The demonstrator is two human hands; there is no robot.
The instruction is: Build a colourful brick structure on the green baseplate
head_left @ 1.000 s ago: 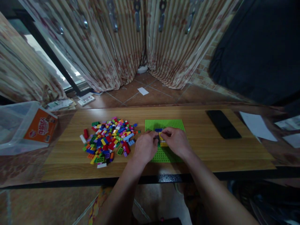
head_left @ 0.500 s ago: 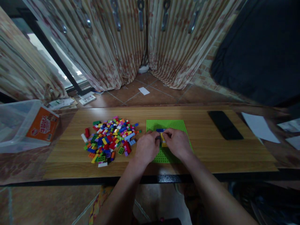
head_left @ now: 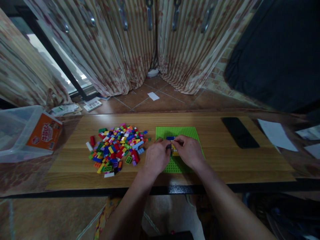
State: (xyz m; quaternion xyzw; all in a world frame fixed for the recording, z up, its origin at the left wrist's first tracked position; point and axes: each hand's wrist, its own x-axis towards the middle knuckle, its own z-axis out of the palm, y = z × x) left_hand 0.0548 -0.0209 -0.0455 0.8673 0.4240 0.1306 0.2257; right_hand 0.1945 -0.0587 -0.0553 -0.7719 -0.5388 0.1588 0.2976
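Note:
Both hands meet over a green studded baseplate [head_left: 177,131] on the wooden table. My left hand [head_left: 158,155] has its fingers closed at the left side of a small group of toy bricks. From the right, my right hand [head_left: 189,150] pinches at the same spot, its thumb and fingertips together. Between the hands I see a blue brick [head_left: 170,138] at the back and yellow bricks [head_left: 175,152] nearer me. The fingers cover much of the group, and what exactly each fingertip grips is too small and hidden to make out.
A heap of loose, many-coloured bricks [head_left: 117,146] lies left of the baseplate. On the right rests a black phone-like slab [head_left: 240,132]. A clear plastic bin [head_left: 18,133] with an orange label stands beyond the table's left end. White paper [head_left: 277,135] lies past the right end.
The hands stay at the same place over the bricks, with barely any finger movement. The whole view has shifted very slightly.

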